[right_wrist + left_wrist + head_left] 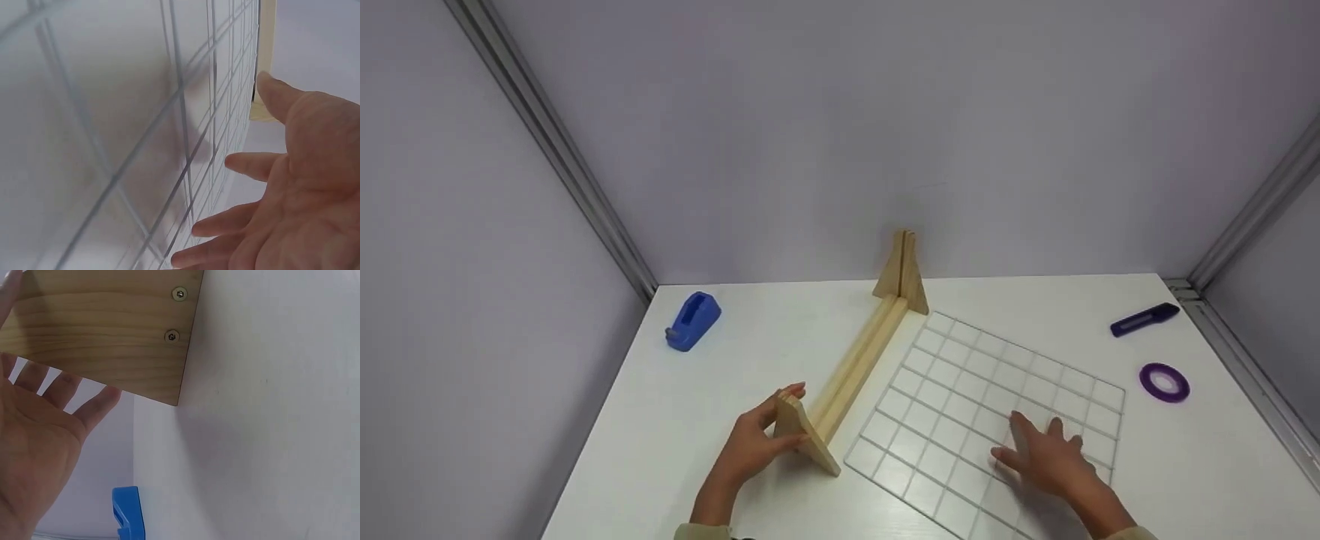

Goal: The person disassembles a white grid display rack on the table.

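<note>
A wooden stand (859, 360) lies lengthwise on the table, with a tapered upright at each end and a grooved bar between them. At its near upright (101, 337), my left hand (754, 442) grips the edges between thumb and fingers; two screw heads show on that board in the left wrist view. To the right of the stand, a white wire grid panel (952, 390) lies flat. My right hand (1050, 457) hovers just above this grid, fingers spread and holding nothing; in the right wrist view the fingertips (239, 160) appear apart from the wires.
A blue tape dispenser (694, 322) sits at the back left. On the right are a dark utility knife (1144, 320) and a purple tape roll (1143, 379). Pale walls (810, 150) stand behind and at both sides of the white table (645, 420).
</note>
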`<act>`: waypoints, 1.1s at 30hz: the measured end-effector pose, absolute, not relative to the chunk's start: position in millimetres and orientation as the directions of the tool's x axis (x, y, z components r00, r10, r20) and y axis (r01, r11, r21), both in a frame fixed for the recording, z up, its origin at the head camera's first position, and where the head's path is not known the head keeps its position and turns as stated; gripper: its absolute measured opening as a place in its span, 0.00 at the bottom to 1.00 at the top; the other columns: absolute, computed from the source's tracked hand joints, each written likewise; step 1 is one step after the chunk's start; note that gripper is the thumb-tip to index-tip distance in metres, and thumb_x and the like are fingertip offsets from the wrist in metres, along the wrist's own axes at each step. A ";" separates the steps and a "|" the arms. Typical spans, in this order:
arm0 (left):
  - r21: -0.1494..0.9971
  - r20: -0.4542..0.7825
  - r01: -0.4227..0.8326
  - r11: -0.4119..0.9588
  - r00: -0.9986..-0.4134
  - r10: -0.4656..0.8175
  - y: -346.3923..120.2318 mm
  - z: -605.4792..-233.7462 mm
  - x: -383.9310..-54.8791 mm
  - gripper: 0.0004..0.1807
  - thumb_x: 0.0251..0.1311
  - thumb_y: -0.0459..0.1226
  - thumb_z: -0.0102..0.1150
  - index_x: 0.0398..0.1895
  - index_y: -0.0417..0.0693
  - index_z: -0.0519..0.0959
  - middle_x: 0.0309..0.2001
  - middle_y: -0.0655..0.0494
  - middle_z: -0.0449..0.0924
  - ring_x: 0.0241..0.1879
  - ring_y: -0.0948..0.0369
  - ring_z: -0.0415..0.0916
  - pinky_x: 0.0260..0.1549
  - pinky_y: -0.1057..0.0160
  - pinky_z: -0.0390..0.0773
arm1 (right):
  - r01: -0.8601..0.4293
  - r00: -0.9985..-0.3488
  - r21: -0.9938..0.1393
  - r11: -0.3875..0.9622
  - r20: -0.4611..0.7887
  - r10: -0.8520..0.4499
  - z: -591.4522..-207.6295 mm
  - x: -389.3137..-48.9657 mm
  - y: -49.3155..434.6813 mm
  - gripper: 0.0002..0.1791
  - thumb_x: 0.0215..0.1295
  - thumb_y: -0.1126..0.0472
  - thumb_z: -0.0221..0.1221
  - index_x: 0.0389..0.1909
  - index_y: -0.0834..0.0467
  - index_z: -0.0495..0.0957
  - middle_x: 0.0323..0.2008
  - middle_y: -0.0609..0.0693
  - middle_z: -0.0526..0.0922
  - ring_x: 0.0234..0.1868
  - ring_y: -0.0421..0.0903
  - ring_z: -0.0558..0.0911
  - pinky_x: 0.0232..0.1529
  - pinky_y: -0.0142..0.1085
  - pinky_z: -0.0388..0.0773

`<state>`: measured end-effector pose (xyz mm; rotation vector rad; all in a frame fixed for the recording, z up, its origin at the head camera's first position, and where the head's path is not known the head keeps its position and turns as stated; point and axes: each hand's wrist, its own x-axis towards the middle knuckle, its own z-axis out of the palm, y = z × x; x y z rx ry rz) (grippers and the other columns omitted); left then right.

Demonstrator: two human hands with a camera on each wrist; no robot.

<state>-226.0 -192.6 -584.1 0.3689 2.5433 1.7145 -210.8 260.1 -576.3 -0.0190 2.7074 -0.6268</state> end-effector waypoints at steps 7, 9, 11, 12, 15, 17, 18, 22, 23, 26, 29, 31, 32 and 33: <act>0.938 0.028 0.099 0.333 -0.977 0.212 -190.5 -588.2 -226.1 0.31 0.53 0.49 0.76 0.62 0.64 0.80 0.66 0.60 0.79 0.73 0.53 0.68 0.72 0.42 0.66 | 0.085 -0.930 -0.341 0.936 -0.365 -0.049 -582.2 -204.0 248.6 0.58 0.60 0.24 0.57 0.78 0.60 0.54 0.65 0.91 0.48 0.60 0.97 0.49 0.45 0.85 0.64; 0.940 0.026 0.088 0.328 -0.981 0.190 -189.4 -587.2 -224.3 0.29 0.52 0.48 0.77 0.60 0.63 0.81 0.64 0.59 0.81 0.73 0.52 0.68 0.73 0.42 0.65 | 0.082 -0.929 -0.312 0.946 -0.367 -0.041 -583.6 -201.7 245.3 0.62 0.55 0.24 0.61 0.79 0.58 0.52 0.66 0.91 0.46 0.61 0.97 0.47 0.47 0.87 0.60; 0.943 0.018 0.073 0.324 -0.985 0.170 -189.1 -586.3 -223.0 0.28 0.51 0.48 0.77 0.58 0.62 0.82 0.63 0.60 0.82 0.73 0.52 0.67 0.74 0.42 0.63 | 0.070 -0.931 -0.287 0.955 -0.362 -0.041 -585.0 -200.1 242.2 0.67 0.50 0.23 0.65 0.80 0.59 0.48 0.67 0.92 0.44 0.62 0.97 0.46 0.48 0.88 0.57; 0.944 0.018 0.070 0.323 -0.987 0.161 -188.9 -586.2 -222.5 0.28 0.51 0.48 0.77 0.58 0.61 0.83 0.62 0.59 0.82 0.73 0.52 0.68 0.74 0.41 0.63 | 0.066 -0.932 -0.276 0.959 -0.361 -0.040 -585.4 -199.8 240.8 0.69 0.48 0.23 0.66 0.80 0.59 0.46 0.67 0.92 0.43 0.62 0.97 0.45 0.49 0.88 0.55; 0.944 0.028 0.076 0.321 -0.988 0.152 -188.8 -587.5 -222.6 0.28 0.51 0.48 0.77 0.58 0.59 0.83 0.61 0.59 0.83 0.73 0.52 0.68 0.74 0.40 0.62 | 0.070 -0.932 -0.279 0.958 -0.361 -0.037 -586.8 -200.1 239.3 0.74 0.46 0.24 0.68 0.80 0.64 0.42 0.68 0.92 0.41 0.63 0.96 0.44 0.51 0.88 0.53; 0.942 0.030 0.080 0.325 -0.988 0.154 -188.4 -588.6 -222.6 0.29 0.51 0.49 0.77 0.58 0.58 0.83 0.60 0.58 0.84 0.71 0.51 0.70 0.73 0.39 0.63 | 0.082 -0.928 -0.288 0.954 -0.370 -0.032 -588.4 -200.7 240.0 0.76 0.45 0.25 0.69 0.79 0.68 0.41 0.68 0.91 0.40 0.63 0.96 0.43 0.52 0.88 0.52; 0.940 0.035 0.086 0.330 -0.987 0.159 -188.3 -589.3 -222.6 0.29 0.51 0.49 0.77 0.58 0.58 0.83 0.60 0.58 0.83 0.71 0.51 0.71 0.73 0.39 0.63 | 0.089 -0.926 -0.291 0.952 -0.375 -0.029 -589.5 -201.1 240.4 0.76 0.44 0.25 0.70 0.79 0.69 0.42 0.68 0.91 0.39 0.63 0.96 0.42 0.53 0.88 0.51; 0.935 0.034 0.087 0.344 -0.987 0.158 -187.1 -591.6 -221.3 0.29 0.51 0.51 0.76 0.59 0.59 0.82 0.61 0.58 0.83 0.69 0.51 0.73 0.72 0.39 0.64 | 0.083 -0.928 -0.302 0.950 -0.372 -0.037 -592.7 -202.6 242.5 0.76 0.44 0.26 0.71 0.77 0.72 0.45 0.68 0.92 0.40 0.64 0.96 0.42 0.55 0.87 0.49; 0.933 0.034 0.087 0.350 -0.987 0.155 -186.6 -592.1 -220.9 0.29 0.51 0.51 0.76 0.59 0.59 0.82 0.61 0.58 0.83 0.69 0.51 0.73 0.72 0.38 0.64 | 0.076 -0.930 -0.301 0.951 -0.365 -0.041 -593.1 -203.2 243.0 0.76 0.44 0.26 0.71 0.77 0.72 0.45 0.68 0.92 0.40 0.64 0.95 0.42 0.56 0.87 0.48; 0.928 0.024 0.074 0.365 -0.990 0.139 -184.6 -592.8 -219.6 0.30 0.50 0.53 0.76 0.58 0.60 0.82 0.60 0.59 0.83 0.68 0.52 0.75 0.72 0.39 0.66 | 0.045 -0.939 -0.304 0.952 -0.339 -0.064 -594.0 -204.7 245.6 0.75 0.44 0.26 0.70 0.77 0.72 0.46 0.67 0.92 0.41 0.64 0.96 0.43 0.57 0.87 0.45; 0.927 0.023 0.066 0.370 -0.992 0.121 -182.2 -593.3 -218.1 0.31 0.49 0.54 0.76 0.58 0.57 0.82 0.59 0.59 0.84 0.66 0.52 0.76 0.71 0.39 0.67 | 0.029 -0.940 -0.311 0.950 -0.333 -0.080 -594.5 -206.3 248.5 0.74 0.45 0.25 0.70 0.78 0.71 0.46 0.68 0.92 0.40 0.64 0.95 0.42 0.58 0.87 0.43; 0.927 0.022 0.061 0.370 -0.994 0.109 -180.4 -593.7 -217.1 0.32 0.49 0.55 0.76 0.58 0.55 0.82 0.59 0.60 0.84 0.66 0.52 0.76 0.71 0.39 0.67 | 0.027 -0.937 -0.327 0.945 -0.336 -0.090 -595.1 -207.6 250.9 0.75 0.45 0.26 0.70 0.78 0.70 0.45 0.68 0.92 0.38 0.65 0.95 0.40 0.58 0.87 0.41; 0.927 0.023 0.059 0.370 -0.994 0.103 -179.6 -594.0 -216.6 0.32 0.49 0.55 0.76 0.58 0.55 0.82 0.59 0.60 0.84 0.66 0.52 0.76 0.71 0.40 0.67 | 0.026 -0.936 -0.333 0.943 -0.339 -0.094 -595.5 -208.3 252.1 0.75 0.46 0.26 0.70 0.78 0.70 0.44 0.68 0.92 0.37 0.65 0.95 0.39 0.58 0.87 0.41; 0.929 0.021 0.055 0.366 -0.995 0.097 -178.7 -594.2 -216.0 0.32 0.49 0.55 0.76 0.58 0.54 0.82 0.59 0.60 0.84 0.67 0.52 0.76 0.71 0.40 0.67 | 0.026 -0.935 -0.338 0.941 -0.341 -0.096 -595.7 -208.8 253.3 0.75 0.46 0.26 0.70 0.78 0.69 0.44 0.68 0.92 0.36 0.65 0.95 0.38 0.58 0.87 0.41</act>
